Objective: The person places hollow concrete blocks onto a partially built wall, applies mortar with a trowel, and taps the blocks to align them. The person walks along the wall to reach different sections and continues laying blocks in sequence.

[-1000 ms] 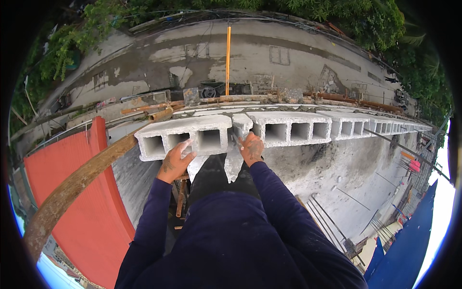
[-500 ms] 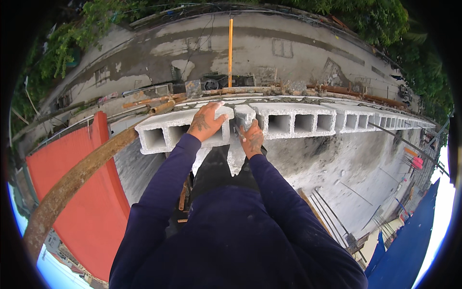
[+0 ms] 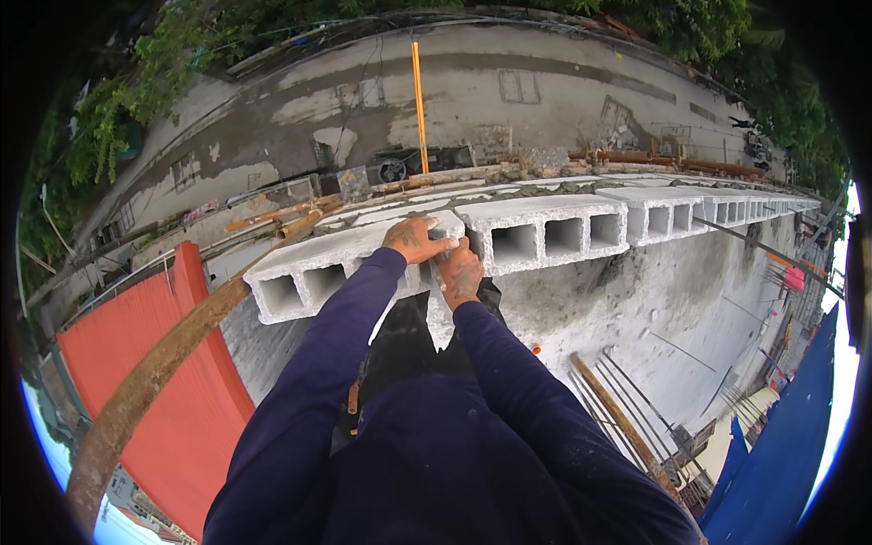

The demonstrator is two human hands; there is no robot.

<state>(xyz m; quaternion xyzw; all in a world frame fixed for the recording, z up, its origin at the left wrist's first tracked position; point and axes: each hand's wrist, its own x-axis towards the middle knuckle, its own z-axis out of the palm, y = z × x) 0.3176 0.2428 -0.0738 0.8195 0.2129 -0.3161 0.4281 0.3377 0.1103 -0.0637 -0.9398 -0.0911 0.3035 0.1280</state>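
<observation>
A wide grey concrete street (image 3: 500, 77) lies open beyond the far edge of two pale grey, hollow concrete blocks: a right block (image 3: 556, 213) and a left block (image 3: 304, 265). A narrow, jagged grey concrete piece (image 3: 447, 221) fills most of the room between their ends. The right hand (image 3: 460, 272) grasps its near edge, fingers curled; the left hand (image 3: 411, 238) lies over the left block's end, thumb reaching the piece, its grip unclear.

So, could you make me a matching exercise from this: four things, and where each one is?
1. Long, straight orange pole
2. Broad blue sheet
3. Narrow broken grey concrete piece
4. Broad red panel

A. Lower right of the picture
B. Left side
C. Upper middle
D. Between grey hollow concrete blocks, grasped by the bare right hand

Pairs: 1-C; 2-A; 3-D; 4-B
</observation>
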